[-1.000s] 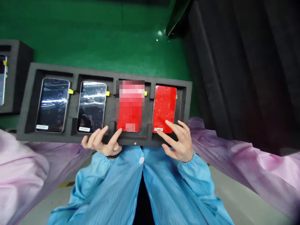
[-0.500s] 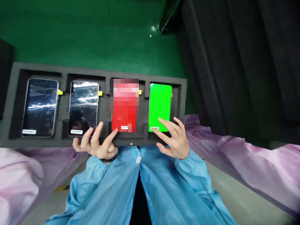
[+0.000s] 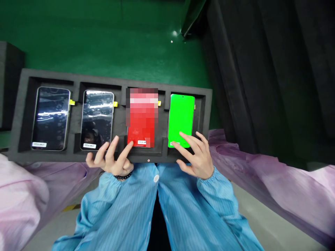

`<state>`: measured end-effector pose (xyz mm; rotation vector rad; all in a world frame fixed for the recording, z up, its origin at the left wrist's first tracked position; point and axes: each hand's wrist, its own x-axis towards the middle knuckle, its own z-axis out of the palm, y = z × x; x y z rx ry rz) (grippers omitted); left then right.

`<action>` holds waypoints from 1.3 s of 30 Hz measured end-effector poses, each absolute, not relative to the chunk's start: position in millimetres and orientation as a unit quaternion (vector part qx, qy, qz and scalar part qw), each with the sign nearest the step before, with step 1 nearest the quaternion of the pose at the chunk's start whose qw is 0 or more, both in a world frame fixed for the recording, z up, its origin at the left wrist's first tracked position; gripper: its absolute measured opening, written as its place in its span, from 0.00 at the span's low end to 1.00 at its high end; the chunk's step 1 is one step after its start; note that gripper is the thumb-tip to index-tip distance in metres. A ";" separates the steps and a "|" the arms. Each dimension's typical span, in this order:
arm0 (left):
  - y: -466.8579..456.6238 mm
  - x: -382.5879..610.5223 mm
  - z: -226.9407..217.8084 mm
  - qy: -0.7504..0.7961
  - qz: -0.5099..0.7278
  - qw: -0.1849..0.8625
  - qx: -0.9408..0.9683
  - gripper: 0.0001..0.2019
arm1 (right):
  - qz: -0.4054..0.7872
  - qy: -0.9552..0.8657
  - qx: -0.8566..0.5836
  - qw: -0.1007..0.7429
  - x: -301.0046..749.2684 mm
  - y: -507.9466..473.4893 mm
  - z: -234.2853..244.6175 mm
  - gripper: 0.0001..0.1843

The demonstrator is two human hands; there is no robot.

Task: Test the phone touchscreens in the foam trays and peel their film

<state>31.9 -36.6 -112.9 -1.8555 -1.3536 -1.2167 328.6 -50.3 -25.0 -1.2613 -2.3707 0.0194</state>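
A black foam tray (image 3: 99,77) lies before me with smartphones in its compartments. My left hand (image 3: 115,162) is open over the tray's near edge, its index fingertip at the lower left of the phone with a red screen (image 3: 141,129). The upper part of that phone is blurred into blocks. My right hand (image 3: 197,157) is open too, fingers spread, with fingertips on or just over the lower part of the phone with a green screen (image 3: 181,118). Farther left lie a dark-screened phone (image 3: 97,115) with glare and another dark phone (image 3: 51,118). White labels show near their lower ends.
Under the tray spreads a green work surface (image 3: 91,45). Large black ridged material (image 3: 256,76) rises on the right, and a dark block (image 3: 12,83) stands at the left. Pink clothing of other people shows on both sides (image 3: 21,195). Yellow tabs (image 3: 115,104) stick out beside some phones.
The whole scene has shifted slightly right in view, the tray's left end most. Both hands keep nearly the same poses over the red and green screens.
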 end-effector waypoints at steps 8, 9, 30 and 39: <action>-40.7 33.3 -111.6 -0.535 -0.453 0.221 -0.678 0.31 | 0.016 -0.857 -0.462 0.228 328.8 -51.2 -24.8 0.27; -41.3 33.8 -110.3 -0.536 -0.447 0.218 -0.682 0.31 | 0.016 -0.856 -0.462 0.231 328.5 -51.0 -24.7 0.27; -39.6 42.2 -89.8 -0.540 -0.418 0.209 -0.700 0.28 | 0.032 -0.851 -0.464 0.243 329.0 -50.4 -23.3 0.31; -39.1 40.0 -97.5 -0.535 -0.451 0.210 -0.683 0.28 | 0.018 -0.852 -0.464 0.244 328.7 -50.4 -23.1 0.29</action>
